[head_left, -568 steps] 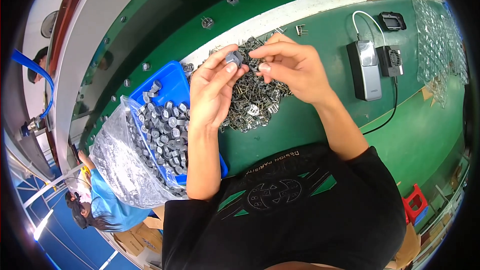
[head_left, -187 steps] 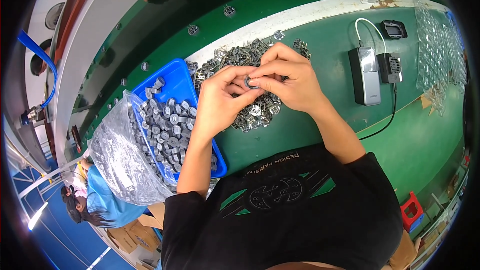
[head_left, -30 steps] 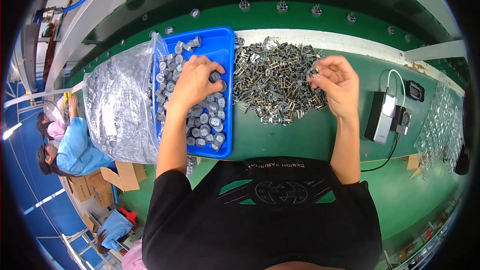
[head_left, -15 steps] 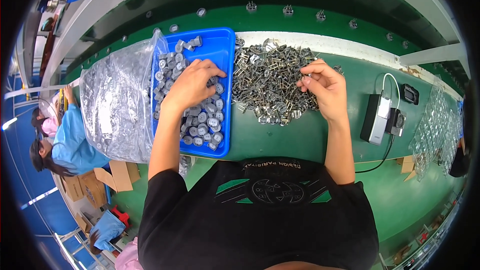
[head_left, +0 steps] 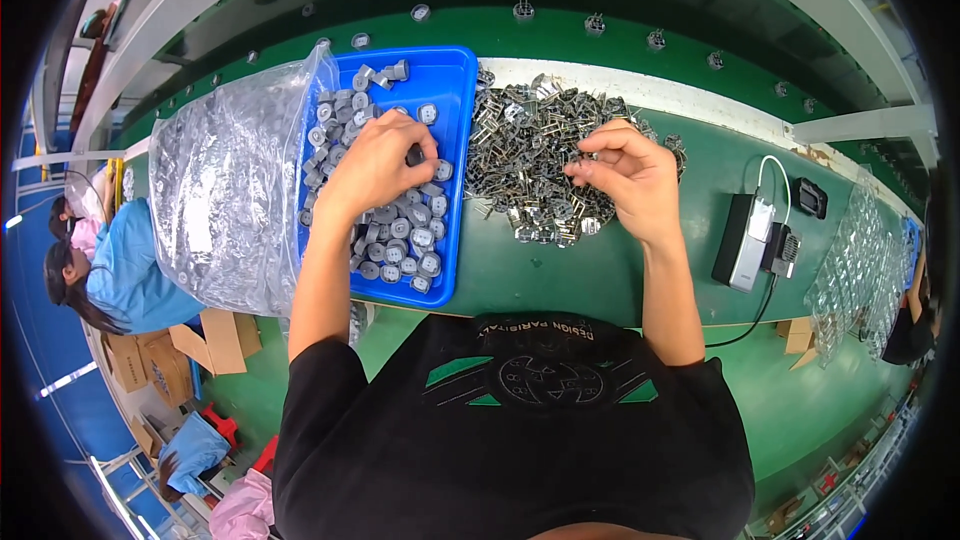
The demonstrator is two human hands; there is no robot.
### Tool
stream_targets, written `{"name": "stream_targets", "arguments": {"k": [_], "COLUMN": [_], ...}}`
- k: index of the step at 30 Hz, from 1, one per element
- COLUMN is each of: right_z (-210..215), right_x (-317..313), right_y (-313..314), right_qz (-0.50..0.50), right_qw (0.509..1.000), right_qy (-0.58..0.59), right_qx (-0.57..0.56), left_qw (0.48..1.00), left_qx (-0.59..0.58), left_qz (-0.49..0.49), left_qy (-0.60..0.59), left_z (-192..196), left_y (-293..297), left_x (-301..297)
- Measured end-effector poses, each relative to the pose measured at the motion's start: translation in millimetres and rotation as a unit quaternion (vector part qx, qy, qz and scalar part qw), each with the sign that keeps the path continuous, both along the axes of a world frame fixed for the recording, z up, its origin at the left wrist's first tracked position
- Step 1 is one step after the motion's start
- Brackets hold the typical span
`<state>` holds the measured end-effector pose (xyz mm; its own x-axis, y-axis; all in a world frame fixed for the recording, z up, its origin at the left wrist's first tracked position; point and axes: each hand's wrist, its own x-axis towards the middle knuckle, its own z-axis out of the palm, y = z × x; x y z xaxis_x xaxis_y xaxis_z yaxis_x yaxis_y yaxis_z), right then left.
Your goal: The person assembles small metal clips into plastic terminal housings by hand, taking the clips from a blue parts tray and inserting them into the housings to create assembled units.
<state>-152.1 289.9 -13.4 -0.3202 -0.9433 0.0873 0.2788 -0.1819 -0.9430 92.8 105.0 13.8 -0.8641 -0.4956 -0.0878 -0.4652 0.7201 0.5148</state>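
Over the blue tray (head_left: 452, 240), my left hand (head_left: 380, 165) is closed, thumb and fingers pinching a dark grey plastic cap (head_left: 415, 154). Many similar round grey caps (head_left: 398, 230) lie loose in the tray around it. My right hand (head_left: 635, 175) hovers at the right side of a heap of small metal-pinned parts (head_left: 525, 155). Its thumb and fingertips are pinched together. Whatever is between them is too small to tell from the heap behind.
A clear plastic bag (head_left: 235, 190) of grey pieces lies against the tray's left side. Right of the heap are a black-and-silver device (head_left: 742, 240) with cables and bubble wrap (head_left: 860, 260). Beyond the white ledge, assembled pieces (head_left: 595, 24) stand spaced along a green strip. Co-workers (head_left: 135, 265) sit at left.
My left hand has drawn its fingers together and lifted a grey cap off the others. My right hand has shifted slightly left, still pinched. The whole view has turned a little.
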Motion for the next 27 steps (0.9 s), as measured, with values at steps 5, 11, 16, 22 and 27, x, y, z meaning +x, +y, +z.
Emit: {"name": "stream_targets", "arguments": {"k": [5, 11, 16, 22, 27], "right_z": [7, 16, 32, 34, 28], "right_x": [15, 32, 32, 32, 29], "right_y": [-7, -15, -15, -9, -8], "right_qz": [0.015, -0.056, -0.078, -0.113, -0.145], "right_qw": [0.998, 0.976, 0.937, 0.924, 0.905], "right_qy": [0.058, 0.205, 0.334, 0.357, 0.393], "right_qx": [0.001, -0.051, -0.06, -0.07, -0.076], "left_qw": [0.964, 0.811, 0.762, 0.789, 0.785], "left_qx": [0.186, 0.482, 0.556, 0.518, 0.519], "left_qz": [0.126, 0.183, 0.153, 0.153, 0.154], "left_qy": [0.146, 0.276, 0.296, 0.291, 0.301], "left_z": [-2, 5, 15, 18, 14], "left_y": [13, 52, 68, 77, 78], "left_x": [0, -31, -41, -51, -60]}}
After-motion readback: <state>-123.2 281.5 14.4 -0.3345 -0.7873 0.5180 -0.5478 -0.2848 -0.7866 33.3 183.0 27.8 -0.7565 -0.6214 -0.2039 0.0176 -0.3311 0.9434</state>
